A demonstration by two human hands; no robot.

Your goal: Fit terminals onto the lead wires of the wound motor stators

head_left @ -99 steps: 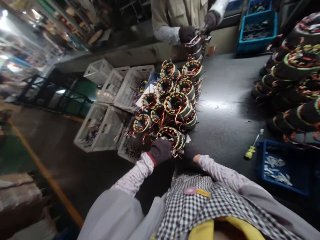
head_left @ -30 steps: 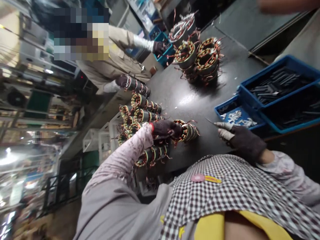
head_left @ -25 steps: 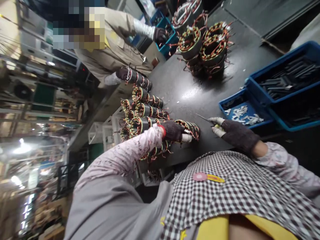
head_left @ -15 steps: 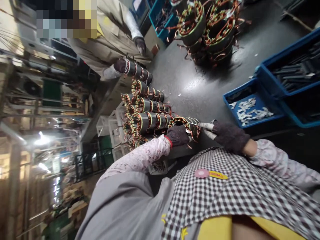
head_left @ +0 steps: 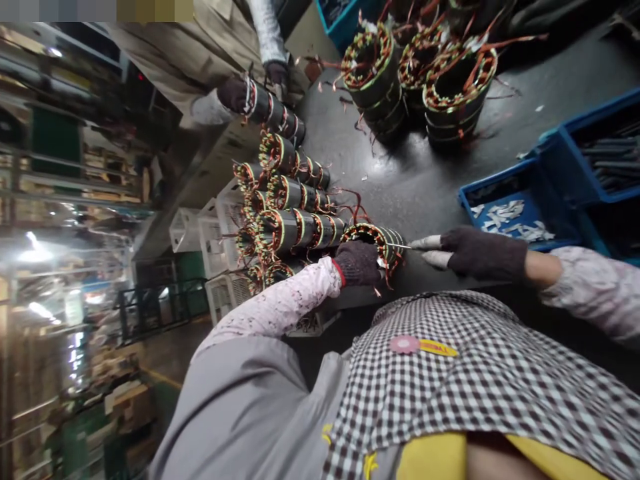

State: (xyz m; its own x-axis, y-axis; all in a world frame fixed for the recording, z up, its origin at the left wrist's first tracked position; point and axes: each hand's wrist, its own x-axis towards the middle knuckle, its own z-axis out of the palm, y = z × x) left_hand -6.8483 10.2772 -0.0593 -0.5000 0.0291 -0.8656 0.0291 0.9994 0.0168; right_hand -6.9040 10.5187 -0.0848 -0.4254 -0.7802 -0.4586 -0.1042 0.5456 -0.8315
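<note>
My left hand (head_left: 357, 262), in a dark knit glove, grips a wound stator (head_left: 381, 238) with copper coils and green bands, lying at the near edge of the black table (head_left: 415, 180). My right hand (head_left: 475, 252), also gloved, pinches a thin metal tool (head_left: 399, 246) whose tip touches the stator's end. Rows of similar stators (head_left: 293, 200) lie stacked just left of the one I hold.
A taller stack of stators (head_left: 425, 73) stands at the far middle. Blue bins hold white paper slips (head_left: 510, 220) and dark strips (head_left: 607, 157) on the right. A co-worker's gloved hand (head_left: 233, 92) holds a stator column at the far left. White crates (head_left: 200, 230) sit below the table edge.
My right hand brought the thin tool from beside the blue bin over to the stator's end. My left hand pulled the stator out of the pile and keeps hold of it.
</note>
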